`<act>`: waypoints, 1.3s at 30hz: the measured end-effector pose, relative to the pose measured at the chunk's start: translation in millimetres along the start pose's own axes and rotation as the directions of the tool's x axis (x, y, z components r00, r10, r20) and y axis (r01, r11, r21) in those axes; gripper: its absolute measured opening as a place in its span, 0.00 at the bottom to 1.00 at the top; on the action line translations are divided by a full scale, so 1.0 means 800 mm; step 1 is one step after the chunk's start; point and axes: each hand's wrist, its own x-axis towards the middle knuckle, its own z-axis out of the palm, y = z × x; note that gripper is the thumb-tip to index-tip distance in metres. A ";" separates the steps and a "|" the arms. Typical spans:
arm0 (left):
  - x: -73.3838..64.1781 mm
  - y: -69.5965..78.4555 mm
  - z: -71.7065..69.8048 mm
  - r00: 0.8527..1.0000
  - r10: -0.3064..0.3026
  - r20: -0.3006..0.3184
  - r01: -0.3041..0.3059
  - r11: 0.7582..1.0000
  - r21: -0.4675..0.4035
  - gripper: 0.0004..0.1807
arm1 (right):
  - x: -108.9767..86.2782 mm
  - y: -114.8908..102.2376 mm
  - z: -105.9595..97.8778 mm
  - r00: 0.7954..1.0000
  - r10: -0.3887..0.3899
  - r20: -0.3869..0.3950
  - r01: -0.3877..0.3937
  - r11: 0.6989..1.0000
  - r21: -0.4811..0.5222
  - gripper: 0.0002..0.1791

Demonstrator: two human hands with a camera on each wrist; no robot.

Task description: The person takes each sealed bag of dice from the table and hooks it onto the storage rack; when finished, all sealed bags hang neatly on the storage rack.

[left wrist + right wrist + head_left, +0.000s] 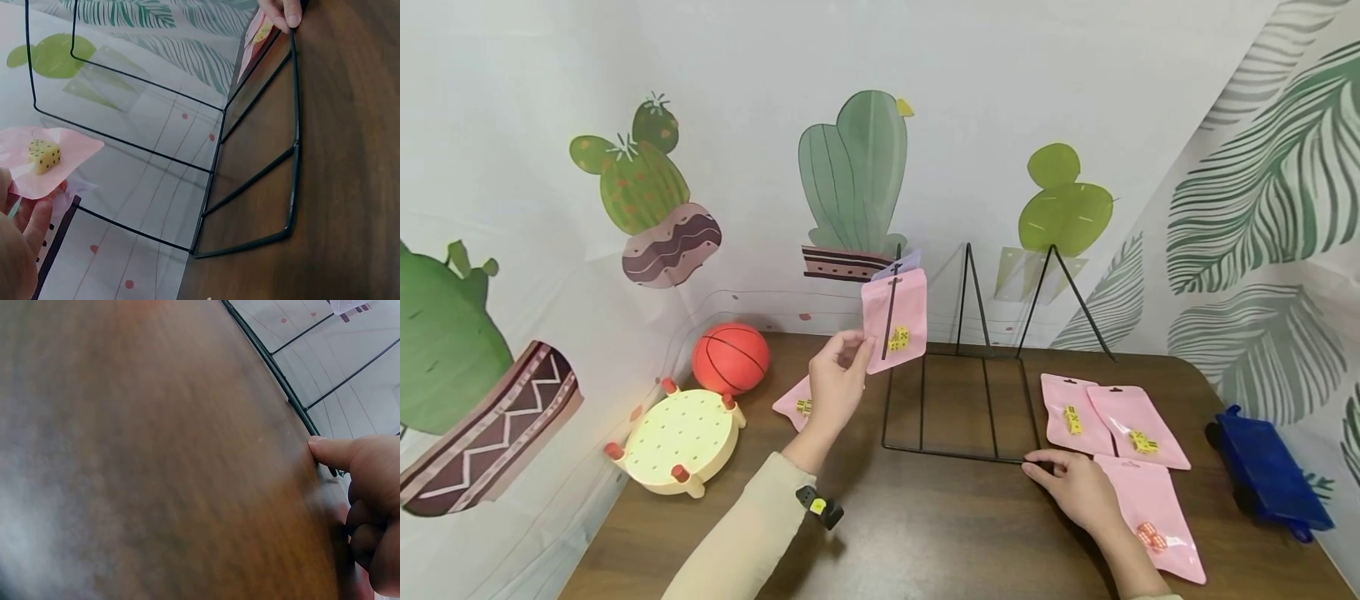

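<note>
My left hand [837,379] pinches the lower left edge of a pink zip pouch [872,312] with yellow dice inside. The pouch is at the left prong of a black wire display rack [955,455], and the prong's front length passes over its face. Behind it a purple pouch [912,262] shows at the same prong. In the left wrist view, the pink pouch [19,153] is tilted, fingertips at its lower edge. My right hand [1078,492] grips the rack's front right base corner; the right wrist view shows a fingertip [320,442] on the wire.
Pink dice pouches [1150,425] lie right of the rack, and another pouch [788,402] lies partly behind my left hand. A red ball [731,358] and a cream pegged stand [681,437] are at left. A blue wheeled cart [1270,471] stands near the table's right edge.
</note>
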 end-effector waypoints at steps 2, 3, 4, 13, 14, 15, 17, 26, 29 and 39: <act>0.005 -0.004 0.001 1.000 0.002 -0.008 -0.002 1.000 -0.003 0.05 | 0.000 0.000 0.000 1.000 0.004 0.003 -0.004 1.000 0.002 0.14; 0.006 -0.006 0.002 1.000 -0.003 -0.009 0.003 1.000 -0.009 0.05 | 0.000 0.000 0.000 1.000 0.006 0.005 -0.006 1.000 0.002 0.14; 0.008 -0.007 0.002 1.000 -0.009 -0.009 0.009 1.000 -0.018 0.06 | 0.000 0.000 0.000 1.000 0.009 0.006 -0.009 1.000 0.001 0.14; 0.002 -0.032 -0.017 0.993 -0.101 0.068 0.101 0.995 -0.008 0.07 | 0.000 -0.003 -0.001 1.000 0.014 0.010 -0.014 1.000 -0.001 0.13; 0.001 -0.035 -0.021 0.991 -0.113 0.077 0.112 0.994 0.011 0.08 | 0.000 -0.003 -0.001 1.000 0.012 0.009 -0.012 1.000 -0.001 0.13; 0.000 -0.039 -0.024 0.989 -0.123 0.085 0.121 0.992 0.031 0.08 | -0.001 -0.004 -0.001 1.000 0.009 0.008 -0.009 1.000 0.001 0.13; -0.002 -0.045 -0.031 0.985 -0.141 0.097 0.133 0.987 0.086 0.09 | -0.001 -0.004 -0.001 1.000 0.004 0.005 -0.004 1.000 0.003 0.13; -0.010 -0.069 -0.068 0.966 -0.191 0.171 0.118 0.923 0.366 0.10 | -0.001 -0.005 -0.003 1.000 0.004 0.000 -0.004 1.000 -0.006 0.13; -0.013 -0.078 -0.078 0.957 -0.209 0.204 0.083 0.865 0.494 0.12 | -0.002 -0.004 -0.003 1.000 0.007 -0.001 -0.007 1.000 -0.009 0.13; -0.024 -0.099 -0.101 0.910 -0.293 0.293 0.023 0.741 0.671 0.24 | -0.001 -0.002 -0.001 1.000 0.011 0.004 -0.011 1.000 -0.003 0.13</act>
